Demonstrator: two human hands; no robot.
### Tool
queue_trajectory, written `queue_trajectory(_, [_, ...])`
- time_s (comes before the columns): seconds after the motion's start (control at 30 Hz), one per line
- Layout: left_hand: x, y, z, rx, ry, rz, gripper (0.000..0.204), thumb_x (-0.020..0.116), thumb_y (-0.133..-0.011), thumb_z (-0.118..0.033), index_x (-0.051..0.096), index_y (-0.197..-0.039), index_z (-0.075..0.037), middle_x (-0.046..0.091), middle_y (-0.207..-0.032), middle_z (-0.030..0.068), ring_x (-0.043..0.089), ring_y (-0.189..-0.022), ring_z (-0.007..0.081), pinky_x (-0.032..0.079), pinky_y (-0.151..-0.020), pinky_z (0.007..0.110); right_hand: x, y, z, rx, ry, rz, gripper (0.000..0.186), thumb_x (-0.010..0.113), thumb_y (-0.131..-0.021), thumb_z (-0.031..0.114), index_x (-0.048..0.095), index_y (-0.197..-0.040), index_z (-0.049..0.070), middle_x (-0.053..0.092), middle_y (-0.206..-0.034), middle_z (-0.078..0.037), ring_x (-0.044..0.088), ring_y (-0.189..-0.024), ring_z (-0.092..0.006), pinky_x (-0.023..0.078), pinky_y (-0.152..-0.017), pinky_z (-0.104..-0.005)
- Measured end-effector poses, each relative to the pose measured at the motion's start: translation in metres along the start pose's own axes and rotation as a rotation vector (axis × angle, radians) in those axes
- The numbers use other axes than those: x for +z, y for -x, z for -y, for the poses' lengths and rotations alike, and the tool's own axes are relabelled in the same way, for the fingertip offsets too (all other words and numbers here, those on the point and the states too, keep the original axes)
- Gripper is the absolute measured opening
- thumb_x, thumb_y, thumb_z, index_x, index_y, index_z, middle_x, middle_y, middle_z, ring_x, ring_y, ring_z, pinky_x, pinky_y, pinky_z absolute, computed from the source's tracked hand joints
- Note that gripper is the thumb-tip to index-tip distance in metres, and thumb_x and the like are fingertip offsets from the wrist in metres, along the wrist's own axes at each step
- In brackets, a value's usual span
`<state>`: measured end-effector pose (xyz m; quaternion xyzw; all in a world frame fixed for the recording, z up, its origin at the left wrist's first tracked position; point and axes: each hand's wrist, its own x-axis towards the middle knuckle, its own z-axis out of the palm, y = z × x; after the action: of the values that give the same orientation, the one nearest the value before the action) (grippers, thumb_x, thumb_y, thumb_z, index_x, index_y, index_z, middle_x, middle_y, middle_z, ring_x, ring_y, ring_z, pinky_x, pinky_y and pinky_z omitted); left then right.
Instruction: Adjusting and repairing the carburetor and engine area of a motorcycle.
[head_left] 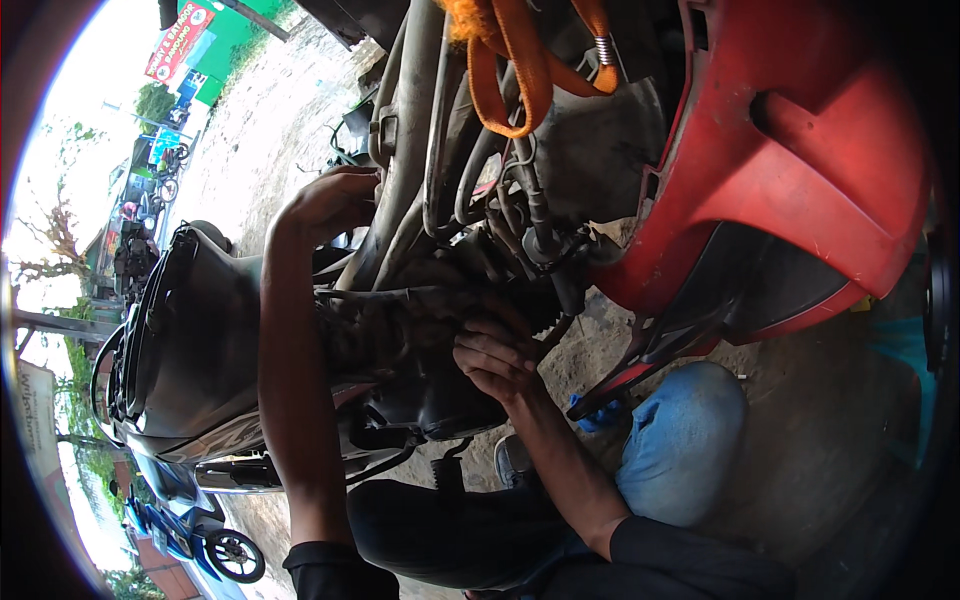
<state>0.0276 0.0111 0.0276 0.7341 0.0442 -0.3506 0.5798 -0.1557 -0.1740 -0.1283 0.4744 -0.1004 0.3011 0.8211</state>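
Observation:
A motorcycle with its front covers off its frame fills the middle of the view. My left hand (335, 204) reaches across to the thick grey frame tube (406, 130), its bent fingers against the tube and their tips hidden. Lower down, my right hand (493, 362) is closed beside the dark, grimy engine (400, 330). Its fingers are curled together, and whatever they pinch is too small and shaded to make out. Cables and a thin hose (537, 200) run down above the right hand. An orange strap (510, 90) hangs in a loop over the frame.
A red body panel (790, 190) juts out at the right. The dark seat and side cover (200, 330) lie left of my left forearm. My jeans-clad knee (690, 440) is below the panel, near a blue item (600, 415). A blue motorcycle (190, 530) is parked behind.

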Motion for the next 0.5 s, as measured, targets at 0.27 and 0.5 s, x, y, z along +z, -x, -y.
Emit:
queue_trajectory(0.27, [0.011, -0.009, 0.013, -0.023, 0.062, -0.159, 0.022, 0.054, -0.096, -0.021, 0.066, -0.098, -0.002, 0.067, -0.086, 0.0048, 0.062, -0.071, 0.0131, 0.053, -0.066, 0.029, -0.008, 0.003, 0.0, -0.049, 0.134, -0.016, 0.051, 0.034, -0.104, 0.019, 0.028, -0.133, -0.023, 0.046, -0.043, -0.004, 0.049, -0.031, -0.0098, 0.043, -0.029, -0.0191])
queue_trajectory(0.5, [0.003, -0.02, 0.029, 0.061, -0.02, -0.11, 0.024, 0.06, -0.09, -0.015, 0.063, -0.108, 0.001, 0.068, -0.095, 0.0104, 0.064, -0.077, 0.0152, 0.053, -0.071, 0.03, -0.009, 0.005, 0.003, -0.047, 0.167, -0.027, 0.051, 0.035, -0.104, 0.022, 0.031, -0.135, -0.019, 0.049, -0.045, -0.004, 0.052, -0.032, -0.011, 0.045, -0.03, -0.0204])
